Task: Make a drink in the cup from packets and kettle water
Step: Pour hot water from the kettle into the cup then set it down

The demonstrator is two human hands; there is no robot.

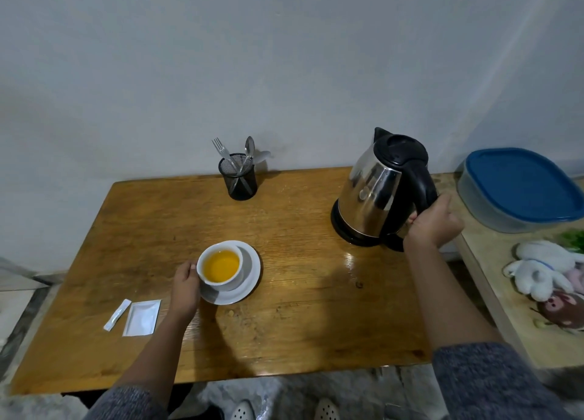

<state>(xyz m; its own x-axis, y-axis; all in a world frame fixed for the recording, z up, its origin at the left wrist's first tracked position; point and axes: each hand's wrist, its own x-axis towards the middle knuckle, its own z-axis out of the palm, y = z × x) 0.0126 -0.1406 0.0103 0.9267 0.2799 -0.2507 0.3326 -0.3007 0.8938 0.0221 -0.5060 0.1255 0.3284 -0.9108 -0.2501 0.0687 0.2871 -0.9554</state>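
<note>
Head view, only one on offer. Left hand [186,282] cupped against the near-left side of the white cup [221,266], fingers curled round its wall, probably steadying it on the saucer [249,275]. Inside the cup, orange-yellow liquid, so water and powder look to be in already. Just left of that hand, two white packets flat on the table [300,318]: a slim stick [117,314] and a square sachet [141,317], whether emptied or not, impossible to say.

Over to the right hand [431,225], closed tight round the black handle of the steel kettle [380,192]. Kettle tipped slightly, spout pointing away from the cup, base low over or touching the tabletop, hard to call which. Lid down. Well apart from the cup, so no pouring here; looks more like parking it.

Beyond both hands, against the wall, a mesh holder [237,176] with a fork and spoons. Likely needed for stirring.
</note>
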